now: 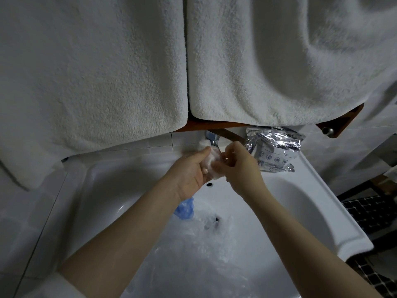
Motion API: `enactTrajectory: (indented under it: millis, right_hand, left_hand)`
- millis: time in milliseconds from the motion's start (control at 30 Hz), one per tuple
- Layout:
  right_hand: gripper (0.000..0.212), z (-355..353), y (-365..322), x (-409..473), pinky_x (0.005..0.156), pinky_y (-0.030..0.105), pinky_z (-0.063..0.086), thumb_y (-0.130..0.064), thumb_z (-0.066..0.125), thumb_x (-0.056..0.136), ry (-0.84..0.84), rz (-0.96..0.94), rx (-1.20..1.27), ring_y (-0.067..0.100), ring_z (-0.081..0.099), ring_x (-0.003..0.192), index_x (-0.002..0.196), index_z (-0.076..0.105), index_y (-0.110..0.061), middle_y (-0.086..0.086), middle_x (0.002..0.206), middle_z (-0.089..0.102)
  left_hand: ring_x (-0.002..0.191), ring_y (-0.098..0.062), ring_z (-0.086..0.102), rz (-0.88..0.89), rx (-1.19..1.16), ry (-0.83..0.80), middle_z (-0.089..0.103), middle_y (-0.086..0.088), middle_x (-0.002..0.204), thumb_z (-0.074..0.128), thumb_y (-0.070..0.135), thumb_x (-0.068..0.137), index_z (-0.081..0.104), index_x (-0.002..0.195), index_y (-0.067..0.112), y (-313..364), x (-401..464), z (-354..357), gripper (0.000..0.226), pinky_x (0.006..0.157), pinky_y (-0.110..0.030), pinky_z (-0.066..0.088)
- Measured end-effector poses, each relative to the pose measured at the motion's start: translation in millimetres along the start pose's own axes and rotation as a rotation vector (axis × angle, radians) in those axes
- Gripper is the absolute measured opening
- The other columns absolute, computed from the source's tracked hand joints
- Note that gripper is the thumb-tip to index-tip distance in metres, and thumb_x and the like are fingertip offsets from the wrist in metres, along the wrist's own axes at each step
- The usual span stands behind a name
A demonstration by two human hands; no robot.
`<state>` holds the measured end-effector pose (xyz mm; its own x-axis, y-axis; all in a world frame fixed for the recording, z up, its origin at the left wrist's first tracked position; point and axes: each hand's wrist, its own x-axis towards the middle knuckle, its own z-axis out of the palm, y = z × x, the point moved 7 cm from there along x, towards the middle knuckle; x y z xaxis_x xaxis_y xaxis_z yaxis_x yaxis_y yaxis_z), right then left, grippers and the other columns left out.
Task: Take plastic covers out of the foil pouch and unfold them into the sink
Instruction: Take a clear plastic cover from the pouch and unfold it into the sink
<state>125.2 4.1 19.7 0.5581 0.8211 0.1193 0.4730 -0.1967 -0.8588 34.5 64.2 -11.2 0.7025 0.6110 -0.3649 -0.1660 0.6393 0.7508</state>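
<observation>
A crumpled clear plastic cover (pixel 212 161) is held between both hands over the back of the white sink (pixel 103 190). My left hand (pixel 191 171) cups it from the left. My right hand (pixel 240 166) pinches its right side with the fingertips. The silver foil pouch (pixel 274 148) stands on the sink's back right rim, just right of my right hand. Unfolded clear covers (pixel 204 250) lie spread in the basin, with a blue-edged one (pixel 185 208) under my left wrist.
Two white towels (pixel 107 72) hang from a brown wooden shelf (pixel 343 121) above the sink and hide most of the tap (pixel 212 138). White tiled wall lies behind. Dark mosaic floor (pixel 369 214) shows at the right.
</observation>
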Motion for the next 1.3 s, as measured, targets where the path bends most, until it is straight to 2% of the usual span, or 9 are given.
enactTrajectory:
  millis: [133, 233, 300, 467, 600, 667, 933, 1167, 1300]
  right_hand:
    - [0.014, 2.4, -19.0, -9.3, 0.052, 0.030, 0.041, -0.022, 0.064, 0.083, 0.126, -0.357, -0.363, 0.015, 0.048, 0.070, 0.077, 0.057, -0.011, 0.003, 0.088, 0.052]
    - [0.027, -1.9, -28.9, -15.0, 0.055, 0.031, 0.046, -0.031, 0.055, 0.085, 0.190, -0.673, -0.524, 0.024, 0.053, 0.081, 0.075, 0.064, -0.008, 0.007, 0.093, 0.060]
    - [0.029, -2.6, -33.2, -18.8, 0.066, 0.033, 0.045, -0.033, 0.055, 0.086, 0.157, -0.851, -0.629, 0.023, 0.050, 0.092, 0.075, 0.066, -0.009, 0.007, 0.098, 0.063]
    - [0.039, 5.0, -25.8, -22.2, 0.090, 0.033, 0.034, -0.034, 0.076, 0.068, -0.088, -1.045, -0.851, 0.022, 0.045, 0.114, 0.099, 0.067, -0.012, 0.001, 0.117, 0.054]
    - [0.015, 7.4, -24.5, -22.2, 0.072, 0.029, 0.041, -0.020, 0.067, 0.077, -0.109, -0.978, -0.749, 0.018, 0.062, 0.085, 0.091, 0.072, -0.022, -0.003, 0.094, 0.067]
    - [0.020, 6.8, -23.2, -18.7, 0.064, 0.029, 0.047, -0.024, 0.055, 0.084, -0.214, -0.848, -0.604, 0.019, 0.064, 0.073, 0.092, 0.072, -0.019, -0.003, 0.084, 0.068]
    - [0.006, -10.0, -17.1, 8.1, 0.059, 0.009, 0.040, -0.009, 0.064, 0.083, -0.325, -0.305, -0.270, -0.003, 0.054, 0.063, 0.086, 0.064, -0.014, -0.014, 0.071, 0.057]
    - [0.008, -24.8, -6.7, 13.7, 0.066, 0.034, 0.049, -0.017, 0.062, 0.086, -0.168, -0.137, -0.179, 0.016, 0.060, 0.073, 0.089, 0.063, -0.009, 0.003, 0.082, 0.064]
    - [0.003, -25.3, -8.0, 9.4, 0.065, 0.030, 0.049, -0.013, 0.063, 0.084, -0.153, -0.163, -0.207, 0.016, 0.059, 0.073, 0.084, 0.062, -0.010, 0.003, 0.079, 0.064]
  left_hand:
    - [0.055, -0.008, 0.064, -0.041, -0.032, 0.029, 0.069, -0.003, 0.064, 0.041, 0.023, 0.099, 0.061, 0.088, 0.006, -2.5, 0.1, 0.2, 0.028, 0.060, -0.020, 0.053]
    - [0.059, -0.010, 0.065, -0.061, -0.043, 0.013, 0.069, -0.006, 0.072, 0.040, 0.030, 0.099, 0.061, 0.099, 0.004, -2.6, 0.8, -1.2, 0.033, 0.056, -0.020, 0.055]
    - [0.060, -0.011, 0.066, -0.083, -0.046, 0.007, 0.069, -0.007, 0.075, 0.041, 0.033, 0.099, 0.060, 0.108, 0.003, -3.8, 1.1, -3.2, 0.037, 0.053, -0.020, 0.054]
    - [0.064, -0.011, 0.067, -0.050, 0.001, -0.031, 0.070, -0.006, 0.075, 0.048, 0.023, 0.095, 0.063, 0.098, 0.004, -3.4, 2.7, -2.6, 0.024, 0.060, -0.023, 0.058]
    - [0.062, -0.009, 0.065, -0.009, 0.140, -0.003, 0.069, -0.004, 0.072, 0.044, 0.010, 0.097, 0.061, 0.095, 0.003, -9.5, 2.8, -9.8, 0.018, 0.070, -0.024, 0.056]
    - [0.071, -0.013, 0.066, 0.009, 0.180, 0.029, 0.069, -0.007, 0.083, 0.043, 0.006, 0.097, 0.061, 0.098, 0.004, -12.0, 2.6, -13.1, 0.017, 0.074, -0.026, 0.056]
    - [0.097, -0.020, 0.067, 0.071, 0.526, -0.079, 0.067, -0.013, 0.108, 0.050, 0.003, 0.095, 0.058, 0.118, -0.001, -16.2, -1.5, -5.8, 0.025, 0.085, -0.026, 0.055]
    - [0.091, -0.018, 0.069, 0.018, 0.332, -0.201, 0.072, -0.007, 0.095, 0.036, 0.013, 0.097, 0.061, 0.107, 0.010, -10.5, -10.6, 15.5, 0.026, 0.086, -0.028, 0.054]
    - [0.090, -0.018, 0.070, 0.134, 0.524, -0.122, 0.073, -0.007, 0.094, 0.056, 0.023, 0.091, 0.067, 0.097, 0.014, -4.7, -8.1, 21.9, 0.015, 0.081, -0.026, 0.056]
